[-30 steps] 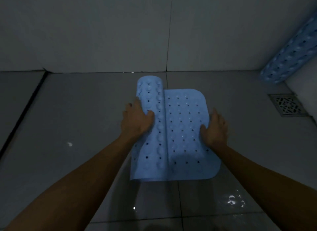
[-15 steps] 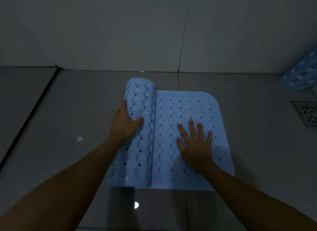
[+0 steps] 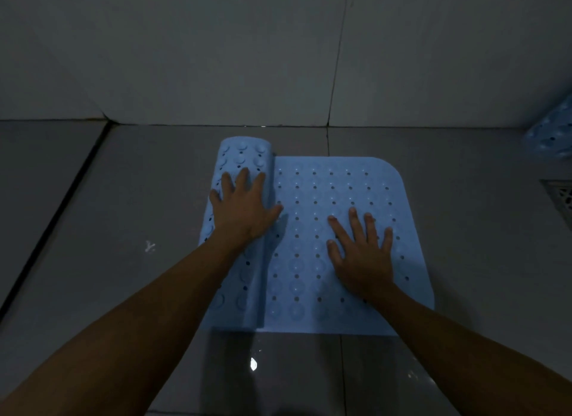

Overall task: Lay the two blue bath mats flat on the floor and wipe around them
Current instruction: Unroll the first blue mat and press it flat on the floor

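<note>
Left hand lies flat, fingers spread, atop the blue mat's roll — right hand splayed on its unrolled part.

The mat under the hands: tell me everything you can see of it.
The mat is light blue, rubbery-looking, dotted with small holes and with rounded corners. Its right part lies flat on the grey floor tiles; its left part is still rolled, suction cups outward. The left hand rests on the roll, the right hand presses the flat part.
</note>
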